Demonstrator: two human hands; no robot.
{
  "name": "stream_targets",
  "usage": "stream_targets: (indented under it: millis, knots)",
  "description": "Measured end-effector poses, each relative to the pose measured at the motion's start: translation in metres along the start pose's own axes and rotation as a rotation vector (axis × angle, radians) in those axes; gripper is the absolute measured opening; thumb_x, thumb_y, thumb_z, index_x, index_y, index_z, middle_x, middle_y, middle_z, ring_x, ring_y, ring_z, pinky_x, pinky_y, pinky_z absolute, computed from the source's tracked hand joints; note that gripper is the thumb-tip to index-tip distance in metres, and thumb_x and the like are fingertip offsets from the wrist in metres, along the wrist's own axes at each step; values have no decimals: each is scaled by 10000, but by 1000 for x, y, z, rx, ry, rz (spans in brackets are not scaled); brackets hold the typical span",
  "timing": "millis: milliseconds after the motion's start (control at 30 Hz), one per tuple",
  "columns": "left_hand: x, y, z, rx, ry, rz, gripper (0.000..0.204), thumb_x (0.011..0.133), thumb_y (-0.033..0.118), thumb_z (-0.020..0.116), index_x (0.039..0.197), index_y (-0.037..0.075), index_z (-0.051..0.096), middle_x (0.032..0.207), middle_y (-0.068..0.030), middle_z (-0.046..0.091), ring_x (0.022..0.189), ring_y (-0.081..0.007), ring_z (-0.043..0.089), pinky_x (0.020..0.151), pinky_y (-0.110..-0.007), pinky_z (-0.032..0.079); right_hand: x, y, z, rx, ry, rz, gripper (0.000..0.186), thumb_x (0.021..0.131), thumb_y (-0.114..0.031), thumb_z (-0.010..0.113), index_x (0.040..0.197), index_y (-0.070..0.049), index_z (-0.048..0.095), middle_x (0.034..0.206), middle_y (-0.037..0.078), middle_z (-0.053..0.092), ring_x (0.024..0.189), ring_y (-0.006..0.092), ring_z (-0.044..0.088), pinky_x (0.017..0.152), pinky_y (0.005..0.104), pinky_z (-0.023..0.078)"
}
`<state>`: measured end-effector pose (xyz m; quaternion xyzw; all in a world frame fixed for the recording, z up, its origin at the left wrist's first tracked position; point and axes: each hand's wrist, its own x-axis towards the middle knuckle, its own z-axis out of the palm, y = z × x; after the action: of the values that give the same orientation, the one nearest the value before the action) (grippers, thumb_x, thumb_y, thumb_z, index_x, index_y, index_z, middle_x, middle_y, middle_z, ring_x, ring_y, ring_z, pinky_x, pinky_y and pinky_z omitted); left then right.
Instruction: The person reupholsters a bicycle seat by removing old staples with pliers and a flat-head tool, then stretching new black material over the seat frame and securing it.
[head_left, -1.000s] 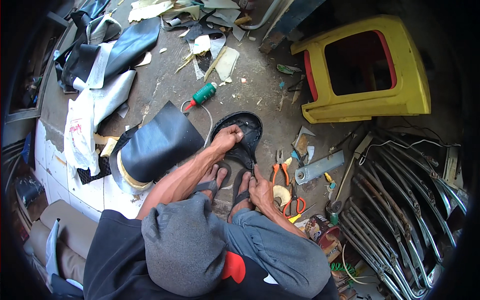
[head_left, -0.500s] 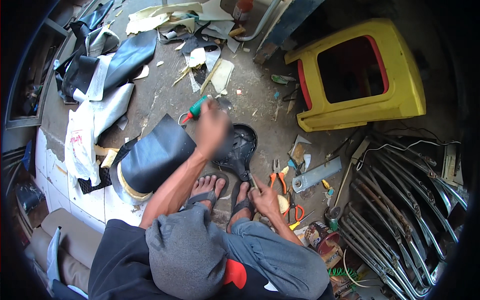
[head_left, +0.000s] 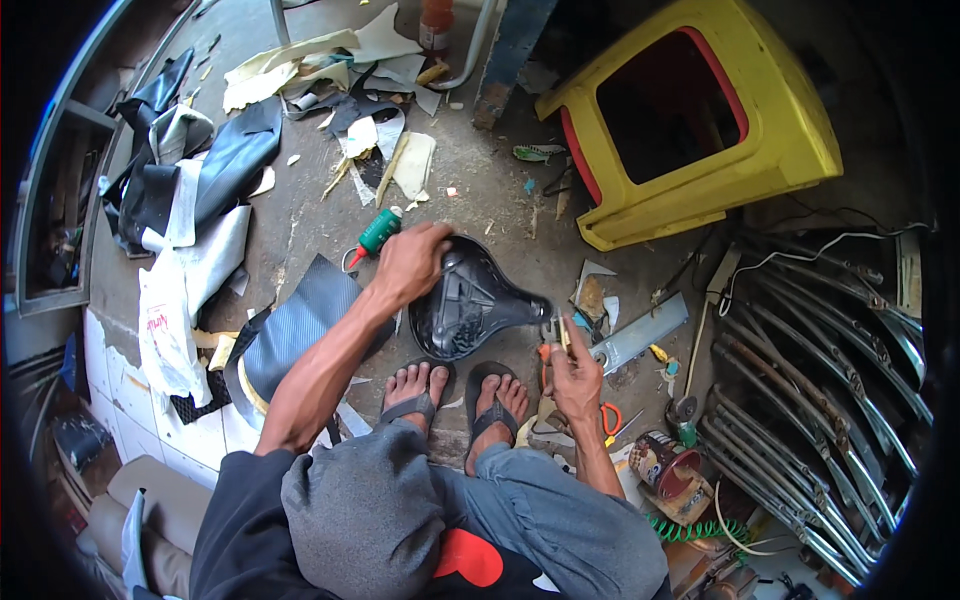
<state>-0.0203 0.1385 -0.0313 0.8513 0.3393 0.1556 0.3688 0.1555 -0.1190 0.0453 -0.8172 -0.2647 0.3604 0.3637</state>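
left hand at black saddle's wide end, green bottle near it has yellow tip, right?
Not yellow: the head view shows a red tip on the green bottle near the left hand, which is at the wide end of the black saddle.

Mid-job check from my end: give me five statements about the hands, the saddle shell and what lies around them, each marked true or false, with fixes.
1. The left hand is at the rim of the black saddle shell. True.
2. The green bottle stands upright. False: the green bottle lies on its side near the left hand.
3. The narrow end of the black saddle shell points toward the person's right. True.
4. The yellow plastic piece is to the left of the shell. False: the yellow plastic piece is to its right.
5. The feet are bare. False: they wear dark sandals.
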Motion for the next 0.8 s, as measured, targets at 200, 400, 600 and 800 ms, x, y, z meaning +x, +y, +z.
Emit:
stream_targets:
  millis: [200, 400, 600, 800]
  knots:
    - [-80, 8, 41, 30, 285, -328, 162, 930, 113, 614, 1043, -2, 595, 938, -251, 664, 879, -466, 649, 749, -525, 509, 0, 3, 3, 104, 116, 1, 499, 1021, -140, 552, 1510, -79, 476, 774, 17, 651, 544, 71, 581, 486, 258, 493]
    - [-108, 23, 65, -133, 151, -541, 243, 883, 118, 667, 1075, -6, 584, 997, -298, 634, 948, -476, 636, 793, -525, 503, 5, 5, 13, 0, 38, -82, 528, 1014, -99, 548, 1534, -117, 456, 802, 43, 655, 521, 63, 563, 459, 259, 476]
    - [-43, 31, 62, 167, 320, 54, 308, 888, 112, 632, 1181, 18, 619, 1262, -246, 553, 1194, -436, 553, 962, -507, 496, 27, -17, 30, -156, -34, 38, 515, 995, -217, 567, 1499, -136, 498, 702, 119, 655, 540, 172, 667, 540, 360, 537]
    - [15, 44, 97, 144, -143, -96, 246, 931, 199, 626, 1152, 132, 710, 1259, -201, 601, 1177, -408, 606, 934, -492, 526, 60, 6, 49, -354, 12, -157, 505, 994, -203, 542, 1493, -134, 504, 637, 137, 647, 523, 200, 673, 541, 371, 545]
